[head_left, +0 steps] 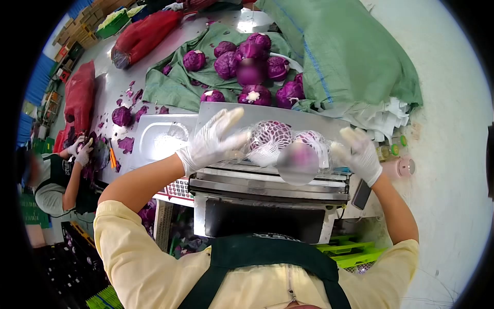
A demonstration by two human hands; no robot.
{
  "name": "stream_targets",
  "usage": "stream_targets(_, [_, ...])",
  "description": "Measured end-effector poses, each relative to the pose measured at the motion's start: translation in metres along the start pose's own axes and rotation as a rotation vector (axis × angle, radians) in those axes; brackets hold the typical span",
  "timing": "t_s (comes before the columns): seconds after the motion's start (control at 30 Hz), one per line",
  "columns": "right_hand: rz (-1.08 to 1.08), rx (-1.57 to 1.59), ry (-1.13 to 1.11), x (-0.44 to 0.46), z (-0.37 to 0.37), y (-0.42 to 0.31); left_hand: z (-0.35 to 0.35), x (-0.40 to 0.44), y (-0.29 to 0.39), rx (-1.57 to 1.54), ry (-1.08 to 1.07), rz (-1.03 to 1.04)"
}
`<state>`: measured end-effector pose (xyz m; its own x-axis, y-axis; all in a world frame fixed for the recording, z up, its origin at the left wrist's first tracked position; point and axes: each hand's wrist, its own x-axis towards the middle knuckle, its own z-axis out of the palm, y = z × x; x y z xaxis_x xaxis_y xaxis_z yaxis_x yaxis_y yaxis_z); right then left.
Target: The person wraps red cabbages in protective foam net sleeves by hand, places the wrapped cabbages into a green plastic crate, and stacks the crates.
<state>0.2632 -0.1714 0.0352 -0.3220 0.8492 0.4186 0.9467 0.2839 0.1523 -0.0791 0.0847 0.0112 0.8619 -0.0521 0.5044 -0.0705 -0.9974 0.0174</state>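
Observation:
Two red cabbages in white foam netting lie side by side on the metal machine (267, 188), partly under clear film: the left netted cabbage (271, 135) and the right netted cabbage (310, 140). A blurred round patch covers part of the right one. My left hand (216, 141), in a white glove, is spread at the left side of the left cabbage, its lower fingers near the film. My right hand (359, 153), also gloved, is beside the right cabbage with its fingers apart.
Loose red cabbages (226, 65) lie on a green cloth (170, 85) behind the machine. A large green sack (350, 51) stands at the back right. At the left, a co-worker (56, 180) handles cabbage near an orange-handled knife (112, 157). A phone (362, 194) lies right of the machine.

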Motion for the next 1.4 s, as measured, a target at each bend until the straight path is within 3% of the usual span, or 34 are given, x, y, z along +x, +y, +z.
stream_targets(0.03, [-0.216,-0.091,-0.033,-0.006,0.005,0.004,0.004,0.006,-0.003,-0.003,0.010,0.005])
stream_targets(0.1, [-0.235,-0.082,-0.092,-0.007,0.017,0.005,0.012,0.018,-0.005,0.170,-0.086,0.382])
stream_targets(0.17, [-0.271,-0.043,-0.193,0.000,0.032,0.002,0.026,0.033,-0.007,0.103,-0.142,0.379])
stream_targets(0.23, [-0.250,0.046,-0.188,0.008,0.044,0.004,0.051,0.038,-0.014,-0.230,-0.026,0.254])
stream_targets(0.3, [0.237,0.437,-0.126,0.019,0.056,-0.007,0.059,0.036,-0.020,-0.286,-0.132,0.177])
stream_targets(0.33, [0.395,0.577,-0.108,0.026,0.065,-0.010,0.068,0.038,-0.014,-0.521,-0.116,-0.127])
stream_targets(0.37, [0.387,0.567,-0.086,0.031,0.067,-0.009,0.073,0.039,-0.010,-0.746,-0.094,-0.431])
stream_targets(0.4, [0.457,0.664,-0.061,0.039,0.066,-0.009,0.062,0.046,-0.004,-0.839,0.041,-0.494])
stream_targets(0.43, [0.516,0.760,-0.036,0.047,0.065,-0.007,0.058,0.047,-0.005,-0.816,0.015,-0.470])
stream_targets(0.5, [0.574,1.137,-0.111,0.041,0.054,-0.011,0.056,0.042,0.002,-1.252,0.071,-0.584])
stream_targets(0.53, [0.596,1.130,-0.239,0.037,0.054,-0.006,0.037,0.042,0.011,-1.353,-0.087,-0.745])
stream_targets(0.57, [0.623,1.127,-0.378,0.032,0.054,-0.007,0.022,0.043,0.019,-1.368,-0.088,-0.775])
stream_targets(0.63, [0.727,1.344,-0.565,0.038,0.040,-0.013,0.000,0.056,0.025,-1.485,-0.497,-1.283])
stream_targets(0.67, [0.822,1.535,-0.723,0.042,0.036,-0.015,0.002,0.056,0.024,-1.426,-0.544,-1.228])
stream_targets(0.7, [0.820,1.534,-0.732,0.039,0.038,-0.014,0.010,0.049,0.016,-1.432,-0.539,-1.233])
stream_targets(0.77, [0.523,1.296,-0.633,0.028,0.044,-0.005,0.030,0.029,-0.005,-0.793,-0.547,-0.725])
stream_targets(0.83, [0.557,1.190,-0.543,0.023,0.021,-0.012,-0.003,0.028,-0.017,-0.657,-0.527,-0.721])
stream_targets(0.9, [0.406,0.619,-0.327,0.027,0.000,-0.008,-0.014,0.018,-0.034,-0.541,-0.311,-0.659])
stream_targets(0.93, [0.220,0.499,-0.256,0.021,0.010,0.001,-0.018,0.020,-0.038,-0.184,-0.122,-0.299])
stream_targets(0.97, [0.212,0.497,-0.248,0.021,0.018,0.002,-0.016,0.021,-0.037,-0.173,-0.119,-0.301])
stream_targets(1.03, [-0.347,0.096,-0.200,0.026,0.031,0.003,-0.007,0.030,-0.028,-0.011,-0.166,0.341])
stream_targets(1.07, [-0.208,0.229,-0.249,0.026,0.038,-0.006,-0.002,0.034,-0.018,-0.071,-0.252,0.307])
stream_targets(1.1, [-0.214,0.210,-0.206,0.026,0.059,-0.001,0.003,0.036,-0.007,-0.124,-0.332,0.267])
stream_targets(1.17, [-0.033,0.437,-0.028,0.033,0.072,-0.011,0.049,0.019,-0.015,-0.432,-0.166,0.063])
stream_targets(1.23, [0.124,0.593,0.036,0.042,0.077,-0.012,0.035,0.029,-0.003,-0.598,-0.212,-0.291])
stream_targets(1.3, [0.141,0.593,-0.003,0.046,0.067,-0.015,0.010,0.036,0.006,-0.666,-0.269,-0.364])
stream_targets(1.4, [0.488,1.223,-0.203,0.036,0.028,-0.051,-0.011,0.025,0.029,-0.957,-0.153,-0.380])
